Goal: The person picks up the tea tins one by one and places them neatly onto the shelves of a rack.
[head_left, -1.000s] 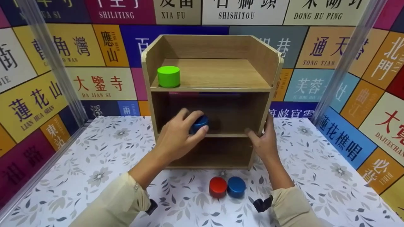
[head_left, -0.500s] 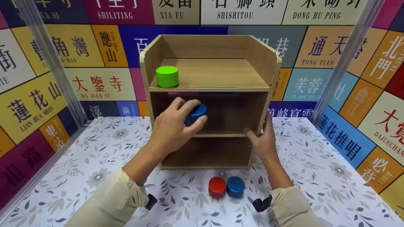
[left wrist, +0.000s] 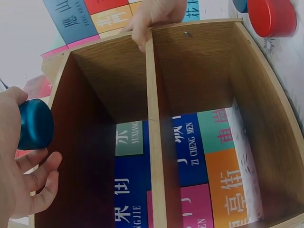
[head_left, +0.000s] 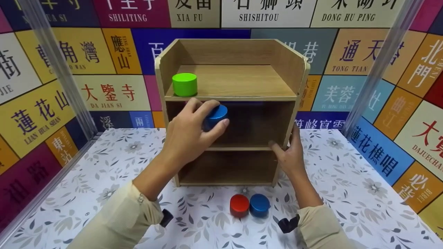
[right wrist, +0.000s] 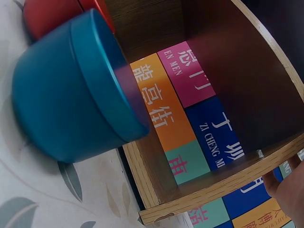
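Observation:
My left hand [head_left: 187, 135] holds a blue round lidded tin [head_left: 218, 113] between thumb and fingers, in front of the middle compartment of a small wooden shelf [head_left: 228, 98]. In the left wrist view this tin [left wrist: 38, 124] is near the board above that compartment, apart from the shelf's floor. With the thumb in front and the fingers behind, my right hand [head_left: 292, 157] grips the shelf's right side panel. A green tin [head_left: 184, 85] stands upright at the left front of the top shelf. On the table, a red tin [head_left: 239, 206] and another blue tin [head_left: 259, 205] stand close together.
White tablecloth with leaf print [head_left: 86, 180] lies under the shelf. Behind stands a wall of colourful lettered panels [head_left: 110, 91]. Clear upright posts [head_left: 65, 69] rise at both sides. The bottom compartment [head_left: 228, 167] shows bare wood.
My left hand has lifted the blue tin from near the middle shelf's floor up to just below the top board's edge. My right hand keeps its grip on the side panel.

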A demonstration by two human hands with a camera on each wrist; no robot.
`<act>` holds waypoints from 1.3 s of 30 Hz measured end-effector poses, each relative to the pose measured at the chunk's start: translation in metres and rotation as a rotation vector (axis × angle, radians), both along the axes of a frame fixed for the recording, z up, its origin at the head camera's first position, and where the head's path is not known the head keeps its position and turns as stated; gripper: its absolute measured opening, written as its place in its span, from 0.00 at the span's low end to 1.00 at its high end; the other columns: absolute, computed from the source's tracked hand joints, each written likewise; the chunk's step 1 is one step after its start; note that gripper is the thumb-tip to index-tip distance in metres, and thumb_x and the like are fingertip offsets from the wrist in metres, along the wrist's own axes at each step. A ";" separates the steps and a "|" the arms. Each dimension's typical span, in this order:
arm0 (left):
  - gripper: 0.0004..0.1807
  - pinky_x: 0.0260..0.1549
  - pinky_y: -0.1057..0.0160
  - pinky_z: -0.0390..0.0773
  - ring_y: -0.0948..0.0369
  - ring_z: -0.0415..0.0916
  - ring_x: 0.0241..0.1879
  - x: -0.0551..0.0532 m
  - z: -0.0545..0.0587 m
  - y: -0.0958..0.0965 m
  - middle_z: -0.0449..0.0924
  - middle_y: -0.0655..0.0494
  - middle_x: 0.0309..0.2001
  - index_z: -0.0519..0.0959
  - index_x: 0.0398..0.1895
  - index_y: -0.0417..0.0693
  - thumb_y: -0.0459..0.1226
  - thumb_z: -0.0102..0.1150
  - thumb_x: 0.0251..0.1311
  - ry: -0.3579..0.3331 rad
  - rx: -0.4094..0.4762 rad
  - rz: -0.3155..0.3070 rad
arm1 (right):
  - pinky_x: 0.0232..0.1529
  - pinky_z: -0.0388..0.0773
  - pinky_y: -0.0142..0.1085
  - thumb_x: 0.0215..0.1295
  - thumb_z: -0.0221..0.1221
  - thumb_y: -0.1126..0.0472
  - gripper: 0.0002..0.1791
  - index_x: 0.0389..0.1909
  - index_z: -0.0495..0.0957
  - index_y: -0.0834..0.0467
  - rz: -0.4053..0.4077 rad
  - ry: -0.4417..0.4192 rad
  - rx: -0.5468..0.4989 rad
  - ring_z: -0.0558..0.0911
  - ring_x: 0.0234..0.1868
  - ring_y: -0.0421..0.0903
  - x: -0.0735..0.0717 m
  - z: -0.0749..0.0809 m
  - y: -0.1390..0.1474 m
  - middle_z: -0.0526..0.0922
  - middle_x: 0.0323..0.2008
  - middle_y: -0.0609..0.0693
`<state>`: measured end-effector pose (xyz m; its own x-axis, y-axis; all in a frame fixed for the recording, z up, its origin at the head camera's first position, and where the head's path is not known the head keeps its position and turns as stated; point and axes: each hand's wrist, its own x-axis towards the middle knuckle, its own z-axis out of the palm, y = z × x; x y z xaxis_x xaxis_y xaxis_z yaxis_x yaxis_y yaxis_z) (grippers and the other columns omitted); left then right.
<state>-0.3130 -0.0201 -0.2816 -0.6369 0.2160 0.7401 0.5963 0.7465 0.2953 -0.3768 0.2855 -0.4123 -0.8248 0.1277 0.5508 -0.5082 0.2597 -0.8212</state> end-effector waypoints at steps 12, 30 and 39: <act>0.30 0.42 0.57 0.84 0.57 0.79 0.42 0.000 0.015 0.004 0.77 0.54 0.49 0.79 0.63 0.64 0.66 0.54 0.65 0.024 0.018 0.000 | 0.72 0.63 0.58 0.65 0.64 0.61 0.48 0.81 0.49 0.45 -0.001 -0.005 0.000 0.62 0.75 0.52 0.000 -0.001 0.000 0.61 0.73 0.52; 0.30 0.40 0.56 0.82 0.58 0.77 0.42 -0.010 0.039 0.011 0.77 0.55 0.48 0.79 0.63 0.65 0.66 0.53 0.65 0.054 -0.006 0.044 | 0.69 0.67 0.59 0.65 0.64 0.61 0.47 0.80 0.49 0.44 0.000 -0.005 0.003 0.65 0.73 0.51 0.001 0.000 -0.001 0.62 0.73 0.52; 0.29 0.40 0.56 0.82 0.57 0.77 0.40 -0.015 0.046 0.013 0.78 0.54 0.48 0.78 0.63 0.65 0.65 0.53 0.66 0.051 -0.015 0.077 | 0.72 0.63 0.61 0.66 0.64 0.60 0.48 0.80 0.48 0.43 -0.011 -0.032 0.022 0.61 0.76 0.52 0.003 0.002 0.000 0.60 0.75 0.50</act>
